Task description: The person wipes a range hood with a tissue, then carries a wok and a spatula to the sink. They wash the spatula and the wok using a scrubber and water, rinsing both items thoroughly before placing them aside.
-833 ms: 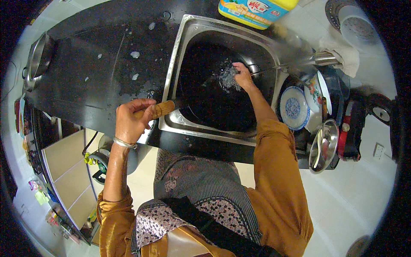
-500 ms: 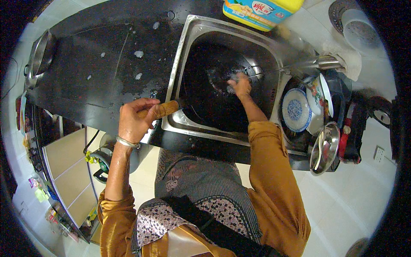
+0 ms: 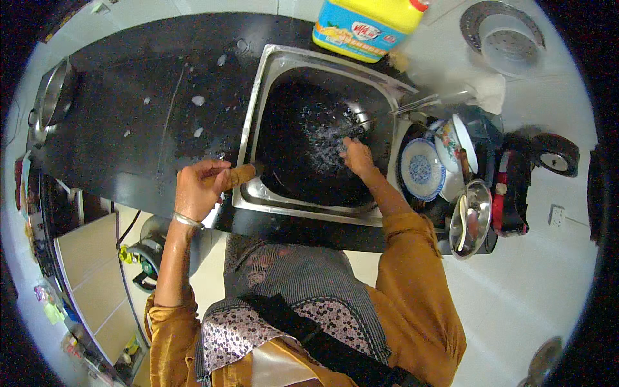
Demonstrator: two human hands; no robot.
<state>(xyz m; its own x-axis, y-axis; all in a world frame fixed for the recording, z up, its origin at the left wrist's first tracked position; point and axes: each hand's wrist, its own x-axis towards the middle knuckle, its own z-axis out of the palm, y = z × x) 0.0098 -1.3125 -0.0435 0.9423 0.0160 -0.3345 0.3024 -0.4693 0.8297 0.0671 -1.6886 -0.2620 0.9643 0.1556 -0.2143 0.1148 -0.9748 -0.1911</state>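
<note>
My left hand [image 3: 201,185] is closed around the wooden handle [image 3: 241,176] of a dark wok [image 3: 293,173] at the left rim of the steel sink [image 3: 255,116]. The wok lies inside the basin and fills most of it. Over the wok's right side, my right hand [image 3: 356,157] has its fingers curled together. Whatever they may hold is hidden. Bubbly water [image 3: 322,138] churns in the wok beside these fingers. A blurred metal faucet [image 3: 433,102] reaches in from the right.
Right of the sink stand a blue-patterned plate [image 3: 422,169], a floral bowl [image 3: 456,143] and a steel bowl [image 3: 471,219]. A yellow jug [image 3: 367,31] stands behind it. Water spots dot the black counter [image 3: 122,129], with a metal pan [image 3: 58,93] at far left.
My right hand has come nearer to me and its fingers have drawn together. Splashing water spreads wider in the wok. My left hand keeps its grip; the whole view has shifted slightly.
</note>
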